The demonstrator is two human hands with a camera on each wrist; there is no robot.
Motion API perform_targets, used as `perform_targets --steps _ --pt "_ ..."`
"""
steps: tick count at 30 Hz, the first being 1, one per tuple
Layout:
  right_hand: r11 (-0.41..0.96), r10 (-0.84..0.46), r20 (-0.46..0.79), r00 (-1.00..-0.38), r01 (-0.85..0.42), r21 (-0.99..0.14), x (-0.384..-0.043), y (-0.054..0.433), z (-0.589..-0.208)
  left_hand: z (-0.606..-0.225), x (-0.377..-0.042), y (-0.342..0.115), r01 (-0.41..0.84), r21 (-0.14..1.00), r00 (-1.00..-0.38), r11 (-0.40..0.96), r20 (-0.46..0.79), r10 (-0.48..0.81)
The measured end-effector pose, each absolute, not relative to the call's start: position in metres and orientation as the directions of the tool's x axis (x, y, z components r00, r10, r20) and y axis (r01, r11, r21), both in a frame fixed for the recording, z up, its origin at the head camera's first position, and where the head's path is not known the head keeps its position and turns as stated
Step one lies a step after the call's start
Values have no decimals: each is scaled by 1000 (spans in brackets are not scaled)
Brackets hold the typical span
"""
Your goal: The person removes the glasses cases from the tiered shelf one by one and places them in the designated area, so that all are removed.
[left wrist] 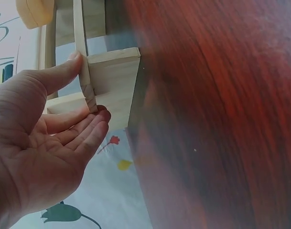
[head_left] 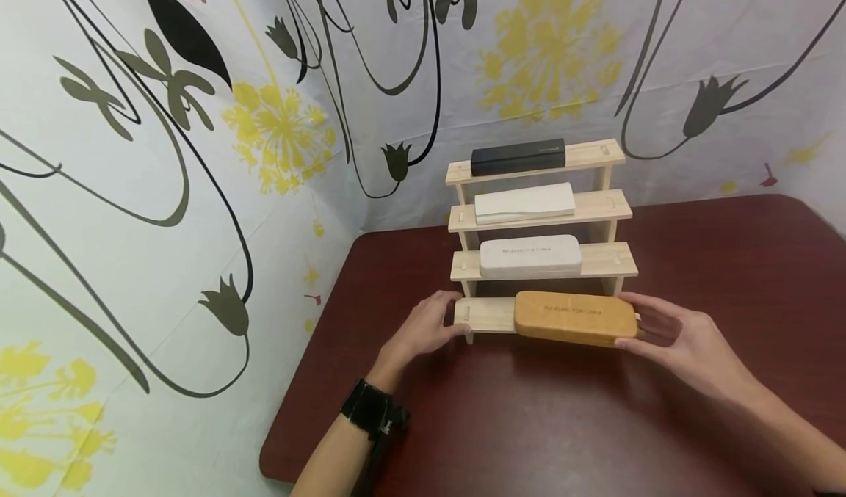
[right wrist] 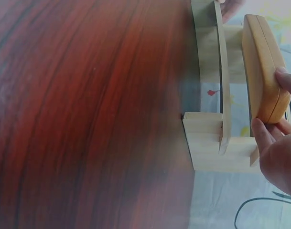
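My right hand grips a yellow-brown glasses case by its right end, thumb on the near side and fingers on the far side. The right wrist view shows a gap between this case and the lowest shelf board, so it is held over the board. At the board's left end, my left hand pinches the wood between thumb and fingers. In the left wrist view the thumb lies on the top face of the board, with the fingers curled beneath its end.
The pale wooden stepped rack stands on a dark red table near a patterned cloth wall. Its upper steps carry a white glasses case, a cream case and a black case.
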State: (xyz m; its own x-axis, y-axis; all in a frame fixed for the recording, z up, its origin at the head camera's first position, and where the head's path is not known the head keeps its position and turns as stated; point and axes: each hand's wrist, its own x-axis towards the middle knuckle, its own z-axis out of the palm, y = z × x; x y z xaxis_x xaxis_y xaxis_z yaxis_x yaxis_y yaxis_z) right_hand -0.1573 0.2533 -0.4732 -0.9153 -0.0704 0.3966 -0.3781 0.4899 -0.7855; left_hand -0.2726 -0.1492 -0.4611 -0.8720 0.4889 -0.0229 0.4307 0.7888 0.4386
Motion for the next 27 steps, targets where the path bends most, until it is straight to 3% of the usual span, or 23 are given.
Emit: perform_targets --steps 8,20,27 --pt "473 -11 342 -940 -306 -826 -157 260 -469 -460 -276 -149 363 539 -885 760 -54 462" --pt "445 6 371 -929 -330 -833 -158 268 -474 -474 -271 -152 278 706 -918 651 -4 396" --pt "437 21 355 -935 -310 -844 -158 277 -473 -473 -268 -149 230 749 -929 622 -22 369"
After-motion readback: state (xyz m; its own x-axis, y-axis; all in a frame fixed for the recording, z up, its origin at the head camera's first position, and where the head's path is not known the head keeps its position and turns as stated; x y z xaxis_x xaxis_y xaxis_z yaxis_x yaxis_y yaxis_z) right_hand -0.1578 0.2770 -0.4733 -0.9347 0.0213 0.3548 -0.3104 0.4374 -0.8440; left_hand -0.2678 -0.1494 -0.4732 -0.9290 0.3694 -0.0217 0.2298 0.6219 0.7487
